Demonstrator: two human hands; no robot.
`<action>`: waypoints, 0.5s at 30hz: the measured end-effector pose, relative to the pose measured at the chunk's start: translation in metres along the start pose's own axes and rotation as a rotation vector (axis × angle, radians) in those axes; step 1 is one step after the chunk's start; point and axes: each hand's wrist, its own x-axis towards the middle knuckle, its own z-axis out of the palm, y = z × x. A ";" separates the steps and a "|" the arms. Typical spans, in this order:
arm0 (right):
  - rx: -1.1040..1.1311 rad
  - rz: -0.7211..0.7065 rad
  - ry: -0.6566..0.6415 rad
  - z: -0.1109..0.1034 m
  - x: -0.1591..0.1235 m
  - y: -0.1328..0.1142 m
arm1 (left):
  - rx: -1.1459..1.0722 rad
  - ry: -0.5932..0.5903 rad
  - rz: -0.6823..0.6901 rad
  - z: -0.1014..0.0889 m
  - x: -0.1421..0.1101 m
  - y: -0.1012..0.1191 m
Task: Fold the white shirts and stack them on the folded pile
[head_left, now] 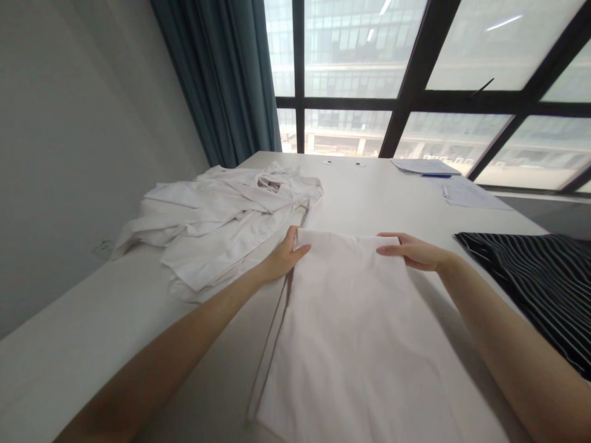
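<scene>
- Presently, at left: white garment heap [221,212], rumpled, lying beside the folded white cloth [351,320]. Likely fault: a loose edge catching and dragging, should the cloth swing leftward; cause, the narrow gap between.
- Left fingers [302,251]: closed, gripping the cloth's far left corner. Likely fault: layers sliding apart; cause, a pinch at the corner only, with lower layers showing loose along the left side.
- Centre: folded white cloth, in front of the person, over the white surface [369,200]. Likely fault: a sag or crease between the corners; cause, slack or uneven pull, the faint ripples hinting at it.
- Right fingers [390,250]: closed, gripping the far right corner. Likely fault: a skewed fold; cause, one side pulled harder than the other.
- Orientation, same cloth: short straight edge across the far end, left to right, facing the window [348,129]; long axis seemingly running from there back toward the person. Near end partly out of view; its full extent cannot be told.
</scene>
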 end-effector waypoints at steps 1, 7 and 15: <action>-0.001 0.001 0.034 0.000 0.000 0.000 | 0.081 -0.015 -0.007 0.000 -0.001 -0.002; -0.001 -0.110 0.020 0.008 0.007 0.004 | 0.521 -0.056 0.110 -0.007 0.001 -0.013; -0.020 -0.239 0.137 0.013 0.016 0.010 | 0.986 0.054 0.166 -0.029 0.007 -0.013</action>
